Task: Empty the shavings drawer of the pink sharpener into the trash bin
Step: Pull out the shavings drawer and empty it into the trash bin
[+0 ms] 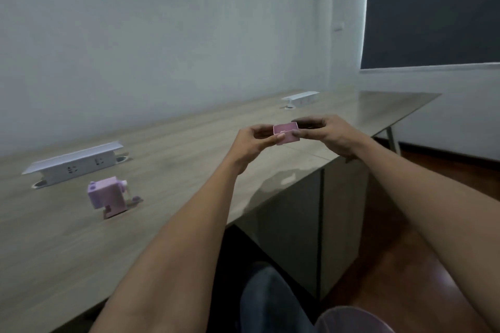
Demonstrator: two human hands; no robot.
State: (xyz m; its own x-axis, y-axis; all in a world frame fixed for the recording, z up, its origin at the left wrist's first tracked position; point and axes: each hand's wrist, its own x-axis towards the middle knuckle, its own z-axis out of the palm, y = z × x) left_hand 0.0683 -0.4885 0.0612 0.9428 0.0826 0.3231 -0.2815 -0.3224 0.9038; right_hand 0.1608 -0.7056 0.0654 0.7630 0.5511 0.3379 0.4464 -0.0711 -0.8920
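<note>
I am holding the small pink drawer (287, 134) between both hands out in front of me, above the far edge of the wooden desk (173, 159), with its open side facing up and slightly toward me. It looks to me like a thin plastic box, very light and stiff, smooth enough to slip, so I am judging that a gentle pinch on its side walls is the right hold and that squeezing hard could bow them. My left hand (255, 140) is closing its thumb and fingertips on the left end, and my right hand (328, 134) is pinching the right end, fingers curled over the top; both are clamped on it, not open. Both forearms are reaching forward and angling inward so the hands are almost meeting. I cannot tell whether any shavings are lying inside. The pink sharpener (109, 194) is standing well apart on the desk to my left, just in front of a white socket box (73, 163). A rounded pinkish rim (351, 319) at the bottom edge may be the trash bin, though I cannot be sure; if so, tipping has to be done slowly because loose shavings scatter easily.
</note>
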